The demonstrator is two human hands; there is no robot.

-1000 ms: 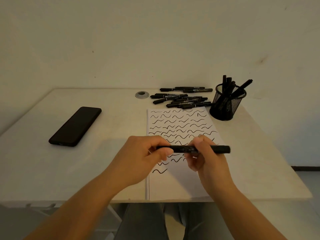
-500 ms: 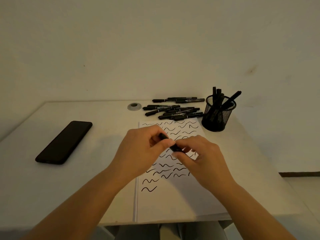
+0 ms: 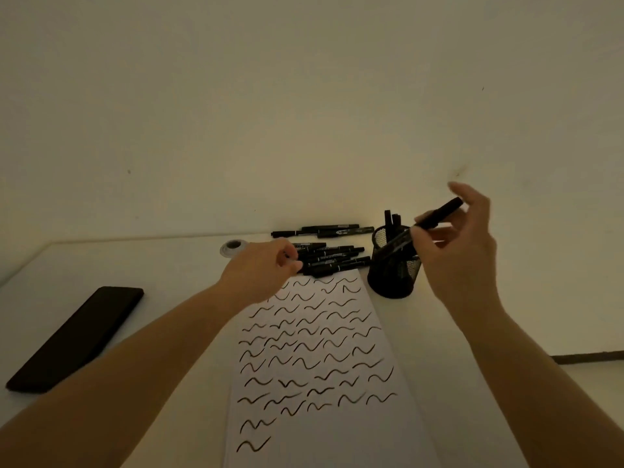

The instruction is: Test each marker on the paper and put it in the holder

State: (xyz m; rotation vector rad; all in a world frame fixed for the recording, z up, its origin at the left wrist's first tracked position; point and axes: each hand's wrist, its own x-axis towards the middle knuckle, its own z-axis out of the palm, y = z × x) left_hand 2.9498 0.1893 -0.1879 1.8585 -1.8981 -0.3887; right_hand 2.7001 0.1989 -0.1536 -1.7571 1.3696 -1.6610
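Phone (image 3: 76, 337), dark and flat, lies far out to the left of my left hand (image 3: 261, 266) on the table (image 3: 162, 265). That hand reaches over the top of the paper (image 3: 320, 366) into the loose markers (image 3: 332, 260); its fingers are curled down at the near ends of the pile, but I cannot tell whether they already pinch one. The pile runs rightward from those fingertips, black barrels lying roughly parallel, with a few more in a row behind. A small round grommet (image 3: 233, 247) sits just behind the knuckles. Below the hand, the paper carries rows of short black wavy strokes.

Right of the pile stands the holder (image 3: 393, 265), a black mesh cup with several markers upright in it. My right hand (image 3: 462, 255) hangs just beside and above its rim. Thumb and forefinger pinch the marker (image 3: 435, 216) near its middle, the other fingers spread loosely upward. It is black, capped, tilted, its lower end down at the rim of the holder, its upper end pointing up to the right past the fingertips.
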